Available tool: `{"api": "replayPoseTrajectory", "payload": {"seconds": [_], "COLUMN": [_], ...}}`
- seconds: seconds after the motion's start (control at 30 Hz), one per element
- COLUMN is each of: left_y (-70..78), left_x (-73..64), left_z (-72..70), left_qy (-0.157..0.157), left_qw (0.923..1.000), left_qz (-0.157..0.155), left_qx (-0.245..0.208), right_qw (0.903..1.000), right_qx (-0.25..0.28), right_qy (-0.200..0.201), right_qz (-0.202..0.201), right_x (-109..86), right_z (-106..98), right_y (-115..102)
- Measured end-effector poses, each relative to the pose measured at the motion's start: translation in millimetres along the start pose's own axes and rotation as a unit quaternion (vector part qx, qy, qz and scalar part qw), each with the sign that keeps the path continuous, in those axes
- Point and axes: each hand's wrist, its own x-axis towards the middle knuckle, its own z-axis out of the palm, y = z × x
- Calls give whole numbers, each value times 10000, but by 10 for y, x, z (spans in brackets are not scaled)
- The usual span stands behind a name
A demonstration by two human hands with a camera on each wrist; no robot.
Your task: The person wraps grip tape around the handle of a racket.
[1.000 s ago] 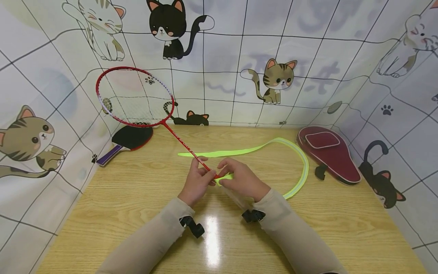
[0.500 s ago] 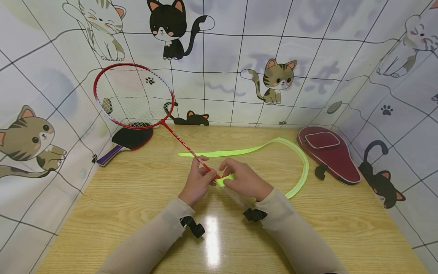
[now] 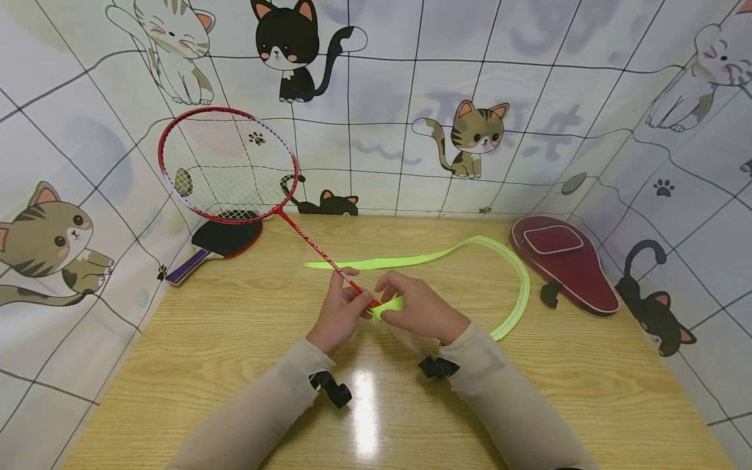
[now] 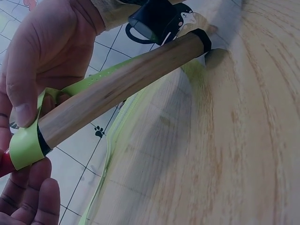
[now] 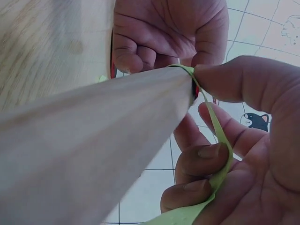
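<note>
My left hand (image 3: pixel 337 313) grips a red badminton racket (image 3: pixel 314 247) where the shaft meets the handle, its strung head raised to the far left. The bare wooden handle (image 4: pixel 119 91) shows in the left wrist view, with black bands at both ends. A yellow-green strip of grip tape (image 4: pixel 27 146) passes round the handle's upper end. My right hand (image 3: pixel 425 312) pinches that tape, thumb close against the handle. In the right wrist view, the tape (image 5: pixel 218 126) runs down through the curled fingers of the right hand. The rest of it curves across the table.
A black table tennis bat (image 3: pixel 229 235) with a purple handle lies at the back left of the wooden table (image 3: pixel 235 339). At the back right are a dark red bat case (image 3: pixel 564 267) and a small black object (image 3: pixel 549 295). Cat-printed sheeting (image 3: pixel 382 85) surrounds the table.
The racket head has tilted slightly up and to the left. My right hand has shifted a little to the right, and more of the tape shows across the handle's upper end.
</note>
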Motion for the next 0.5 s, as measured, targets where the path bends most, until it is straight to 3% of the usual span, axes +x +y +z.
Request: {"api": "replayPoseTrajectory", "payload": {"seconds": [0.33,0.5], "left_y": [-8,-30], "left_x": [-7,3], "left_z": [8,6], "left_qy": [-55,-85], "left_qw": [9999,9999], "left_qz": [-32,-22], "left_qx": [-138,-118], "right_qw": [9986,9989], "right_qx": [180,110], "right_qy": [290,396], "right_qz": [-392,-243], "right_x": [2,19], "right_z": [18,12], "right_y": [-33,-12]}}
